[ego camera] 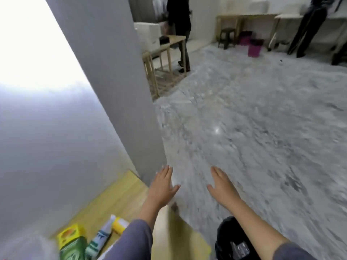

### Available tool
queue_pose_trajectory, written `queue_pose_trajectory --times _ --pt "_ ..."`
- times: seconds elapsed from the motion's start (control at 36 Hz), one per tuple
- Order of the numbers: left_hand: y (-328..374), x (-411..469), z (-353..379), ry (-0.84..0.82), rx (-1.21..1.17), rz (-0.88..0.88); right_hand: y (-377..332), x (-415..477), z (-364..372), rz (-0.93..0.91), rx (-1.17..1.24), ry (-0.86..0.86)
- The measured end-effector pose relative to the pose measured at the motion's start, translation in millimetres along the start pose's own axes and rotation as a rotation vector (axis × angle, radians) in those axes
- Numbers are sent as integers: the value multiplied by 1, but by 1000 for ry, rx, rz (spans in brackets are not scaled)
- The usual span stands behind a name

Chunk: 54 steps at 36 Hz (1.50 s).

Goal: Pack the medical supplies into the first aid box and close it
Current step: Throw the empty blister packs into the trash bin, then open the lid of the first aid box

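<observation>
My left hand [163, 186] and my right hand [221, 185] are stretched out flat in front of me, fingers apart, both holding nothing, past the wooden table's far corner [129, 192] and over the floor. Medical supplies lie at the bottom left of the table: a yellow box [70, 235], a green box [74, 249], a white and green tube [100, 236] and a yellow-capped item [120, 225], partly hidden by my left sleeve. No first aid box is in view.
A grey partition wall [105, 76] rises at the table's left and far side. A black object [232, 241] sits under my right forearm. Beyond, a grey marbled floor, wooden tables [165, 53], a stool [227, 37], pink bins [254, 49] and two standing people.
</observation>
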<state>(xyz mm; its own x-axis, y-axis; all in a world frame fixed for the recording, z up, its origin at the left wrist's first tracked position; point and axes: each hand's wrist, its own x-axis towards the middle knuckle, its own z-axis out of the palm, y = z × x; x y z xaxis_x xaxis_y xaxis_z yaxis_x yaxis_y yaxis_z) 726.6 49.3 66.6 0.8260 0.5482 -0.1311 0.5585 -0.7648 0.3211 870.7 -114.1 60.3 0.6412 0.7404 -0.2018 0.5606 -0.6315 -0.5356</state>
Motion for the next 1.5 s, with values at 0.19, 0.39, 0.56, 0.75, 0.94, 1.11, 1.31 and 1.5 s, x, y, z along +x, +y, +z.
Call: queue_pose_trajectory --times 0.19,0.39,0.56,0.75,0.94,1.11,1.31,1.5 --pt "-119 -105 -60 174 50 -179 -151 -10 48 -315 -127 -53" --pt "-225 -232 -93 289 126 -340 -277 -53 129 -608 -174 -78" --pt "-295 -342 -91 332 33 -486 -350 -105 199 -779 -180 -173" --pt "-342 -413 -60 177 -51 -522 -379 -140 274 -1045 -342 -249" --pt "-351 -410 -32 212 -88 -437 -372 -142 314 -1132 -574 -124" --pt "-353 -404 -19 314 -121 -441 -370 -138 322 -1144 -547 -14" --pt "-356 -405 -17 348 -140 -427 -356 -136 317 -1291 -387 -38" --pt "-356 -402 -12 421 -245 -453 -338 -141 311 -1401 -165 -59"
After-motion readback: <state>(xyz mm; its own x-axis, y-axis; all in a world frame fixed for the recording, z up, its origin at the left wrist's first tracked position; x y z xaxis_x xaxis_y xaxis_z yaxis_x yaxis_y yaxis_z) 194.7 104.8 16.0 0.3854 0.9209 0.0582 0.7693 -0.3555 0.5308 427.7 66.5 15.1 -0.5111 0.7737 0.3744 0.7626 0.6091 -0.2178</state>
